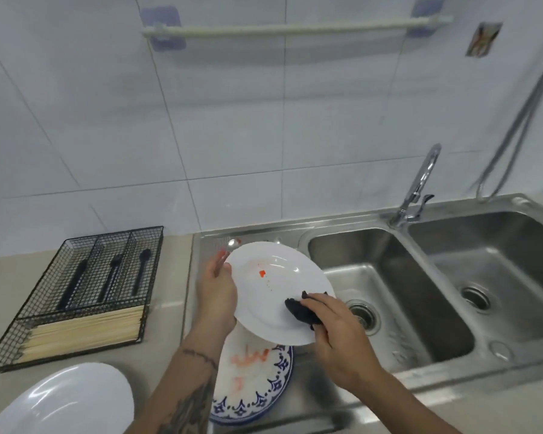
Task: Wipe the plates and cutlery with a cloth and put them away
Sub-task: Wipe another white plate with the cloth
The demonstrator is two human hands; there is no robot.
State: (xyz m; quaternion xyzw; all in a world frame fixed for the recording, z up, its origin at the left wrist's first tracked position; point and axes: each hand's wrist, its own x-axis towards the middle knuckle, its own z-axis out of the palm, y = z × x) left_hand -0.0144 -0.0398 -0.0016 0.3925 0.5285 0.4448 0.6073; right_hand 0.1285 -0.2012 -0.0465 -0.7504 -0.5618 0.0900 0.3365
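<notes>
My left hand (216,292) grips the left rim of a white plate (270,277), tilted above the steel drainboard. The plate carries a small red spot and faint streaks. My right hand (336,333) holds a dark cloth (301,310) and presses it on the plate's lower right part. Under the plate lies a blue-patterned plate (257,393) smeared with red. A metal spoon (232,244) lies on the drainboard behind the white plate, mostly hidden. Another white plate (66,402) sits on the counter at the lower left.
A black wire cutlery tray (85,292) on the left counter holds black cutlery in its compartments and pale chopsticks at the front. A double steel sink (398,296) with a tap (420,183) fills the right. A rail (295,26) hangs on the tiled wall.
</notes>
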